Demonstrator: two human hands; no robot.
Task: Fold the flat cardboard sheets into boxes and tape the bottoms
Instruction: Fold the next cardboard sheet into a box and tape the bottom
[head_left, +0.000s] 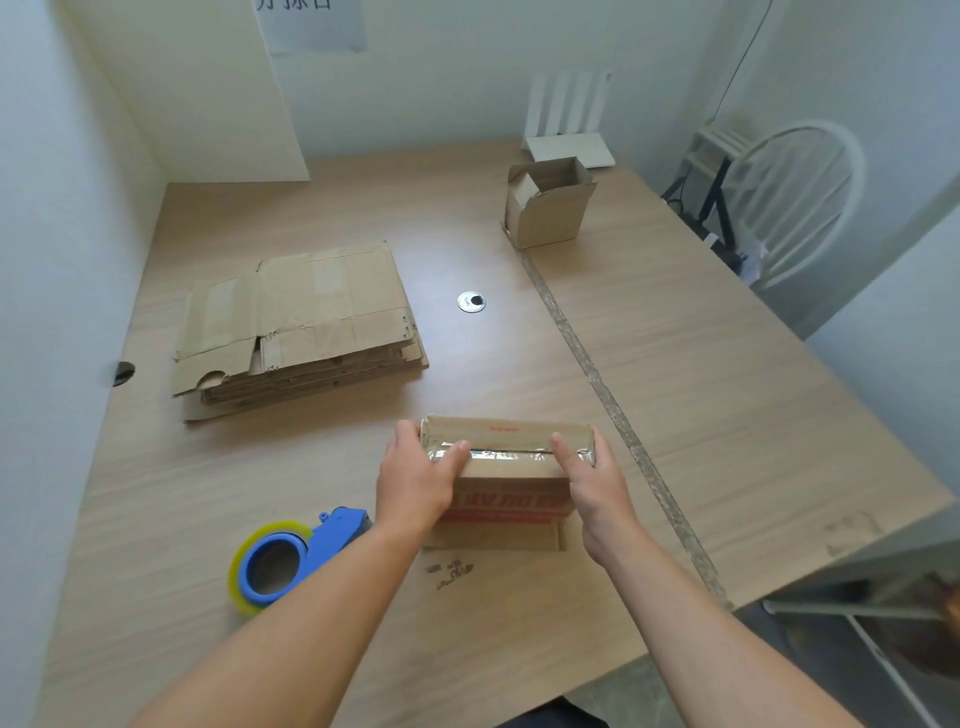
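Note:
A small cardboard box (511, 470) with red print stands bottom up on the table in front of me, clear tape lying along its closed seam. My left hand (418, 480) grips its left end, thumb on the taped top. My right hand (592, 480) grips its right end the same way. A stack of flat cardboard sheets (301, 325) lies to the upper left. A blue tape dispenser (291, 558) with a yellow-rimmed roll rests on the table just left of my left forearm. A folded open-topped box (550, 202) stands far back on the right.
The wooden table (727, 389) has a taped seam running diagonally on the right and a round metal cable grommet (471, 302) in the middle. Walls close off the left and back. A white chair (789, 202) stands beyond the right edge. A white router (569, 140) sits at the back.

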